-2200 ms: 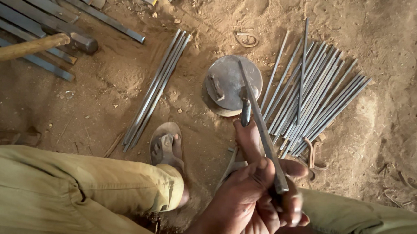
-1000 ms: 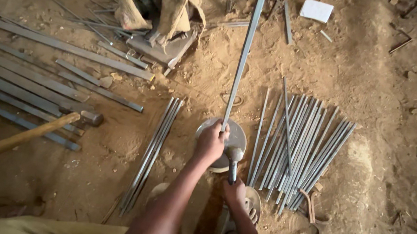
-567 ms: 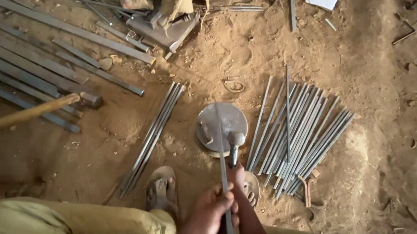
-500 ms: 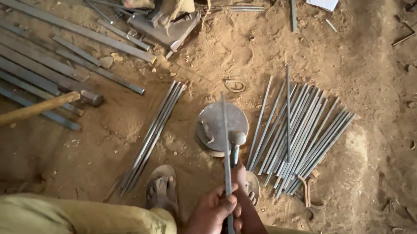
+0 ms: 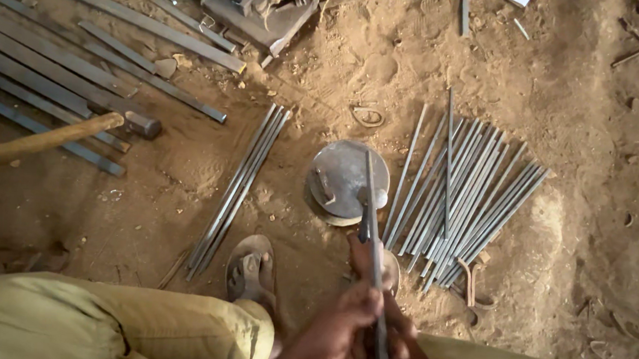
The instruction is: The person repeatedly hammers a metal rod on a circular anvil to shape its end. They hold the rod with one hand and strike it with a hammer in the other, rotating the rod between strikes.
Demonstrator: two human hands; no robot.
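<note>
My left hand (image 5: 343,332) is closed around a long thin metal rod (image 5: 372,205) near its lower end. The rod runs up from my lap, and its far tip lies over a round metal anvil plate (image 5: 339,166) set in the sandy ground. My right hand (image 5: 361,254) sits just beyond the left, partly hidden by it. It grips the dark handle of a small hammer (image 5: 374,199), whose head rests on the plate's near right edge beside the rod.
A fan of several thin rods (image 5: 474,196) lies right of the plate, and a narrow bundle (image 5: 237,189) lies left. Flat steel bars (image 5: 45,67) and a wooden-handled sledgehammer (image 5: 48,139) are at far left. My sandalled foot (image 5: 251,271) and olive trousers (image 5: 103,329) fill the bottom.
A second ago my left hand was out at the plate with the rod reaching far beyond it. Both hands have since drawn back toward my body, and the rod's tip now ends over the plate.
</note>
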